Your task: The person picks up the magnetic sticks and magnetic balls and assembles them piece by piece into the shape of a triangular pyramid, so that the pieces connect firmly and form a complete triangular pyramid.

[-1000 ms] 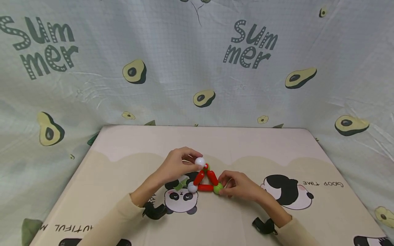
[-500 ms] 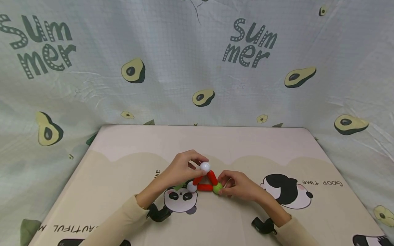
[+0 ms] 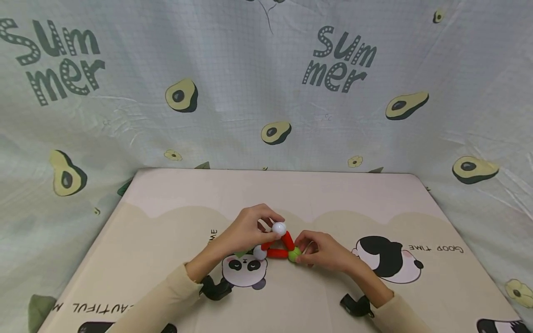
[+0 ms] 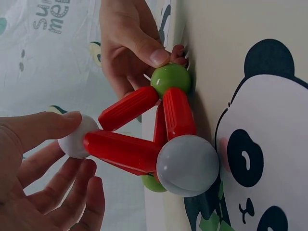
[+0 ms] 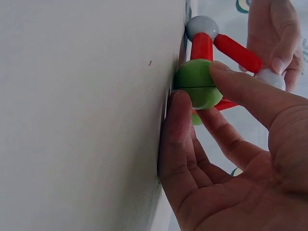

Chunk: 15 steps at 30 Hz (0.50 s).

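Observation:
A pyramid-shaped frame of red rods (image 3: 277, 254) and balls stands on the table, apparently a magnetic rod-and-ball set. My left hand (image 3: 249, 229) pinches the white ball (image 3: 279, 228) at its top, thumb on one side and fingers on the other. At the lower right corner, my right hand (image 3: 326, 252) pinches a green ball (image 5: 199, 84) between thumb and fingers. A pale grey-white ball (image 4: 187, 165) forms the lower left corner, untouched. Behind it, a second green ball (image 4: 154, 184) shows partly in the left wrist view; in the head view it is hidden.
The table (image 3: 308, 300) has a pale cover printed with pandas and lettering. A printed curtain (image 3: 233, 69) hangs behind its far edge. Black wrist straps or mounts (image 3: 356, 305) sit below both wrists, close to the tabletop.
My left hand has moved slightly right and down with the white ball, which now sits over the tops of the red rods. My right hand stays on the green ball.

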Motion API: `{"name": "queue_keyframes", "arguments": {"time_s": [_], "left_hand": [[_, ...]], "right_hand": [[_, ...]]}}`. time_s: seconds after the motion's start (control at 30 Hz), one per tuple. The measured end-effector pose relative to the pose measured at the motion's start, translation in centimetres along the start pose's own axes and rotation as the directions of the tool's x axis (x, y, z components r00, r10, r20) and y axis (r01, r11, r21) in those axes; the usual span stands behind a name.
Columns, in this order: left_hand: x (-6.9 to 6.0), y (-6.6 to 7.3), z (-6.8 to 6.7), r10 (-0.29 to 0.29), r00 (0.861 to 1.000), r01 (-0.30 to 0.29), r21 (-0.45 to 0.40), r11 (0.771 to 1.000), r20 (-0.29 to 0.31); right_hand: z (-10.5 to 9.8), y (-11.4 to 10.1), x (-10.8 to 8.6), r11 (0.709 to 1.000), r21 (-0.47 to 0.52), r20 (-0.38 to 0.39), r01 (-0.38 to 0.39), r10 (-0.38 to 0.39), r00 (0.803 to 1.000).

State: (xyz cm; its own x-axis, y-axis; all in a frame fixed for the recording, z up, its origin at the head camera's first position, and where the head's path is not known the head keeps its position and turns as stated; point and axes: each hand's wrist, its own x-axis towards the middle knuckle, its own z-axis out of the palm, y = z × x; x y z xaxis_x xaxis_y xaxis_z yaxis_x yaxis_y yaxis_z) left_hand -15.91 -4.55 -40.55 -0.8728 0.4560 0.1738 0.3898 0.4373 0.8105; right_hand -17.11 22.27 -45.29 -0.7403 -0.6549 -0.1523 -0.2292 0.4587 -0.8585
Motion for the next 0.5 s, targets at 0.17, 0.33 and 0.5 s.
{"name": "queue_keyframes", "arguments": {"time_s": [0.17, 0.33, 0.5], "left_hand": [[-0.04, 0.20, 0.04, 0.006, 1.000, -0.006, -0.014, 1.000, 0.017], [-0.10, 0.19, 0.04, -0.020, 1.000, 0.020, -0.026, 0.999, 0.007], [-0.11, 0.19, 0.06, -0.029, 1.000, 0.029, -0.031, 0.999, 0.006]], "right_hand": [[-0.07, -0.20, -0.09, 1.000, -0.001, 0.004, 0.012, -0.012, 1.000], [-0.14, -0.28, -0.12, 0.998, -0.034, 0.013, 0.054, -0.054, 0.998], [-0.19, -0.14, -0.12, 0.997, -0.046, 0.031, 0.060, -0.059, 0.998]]}}
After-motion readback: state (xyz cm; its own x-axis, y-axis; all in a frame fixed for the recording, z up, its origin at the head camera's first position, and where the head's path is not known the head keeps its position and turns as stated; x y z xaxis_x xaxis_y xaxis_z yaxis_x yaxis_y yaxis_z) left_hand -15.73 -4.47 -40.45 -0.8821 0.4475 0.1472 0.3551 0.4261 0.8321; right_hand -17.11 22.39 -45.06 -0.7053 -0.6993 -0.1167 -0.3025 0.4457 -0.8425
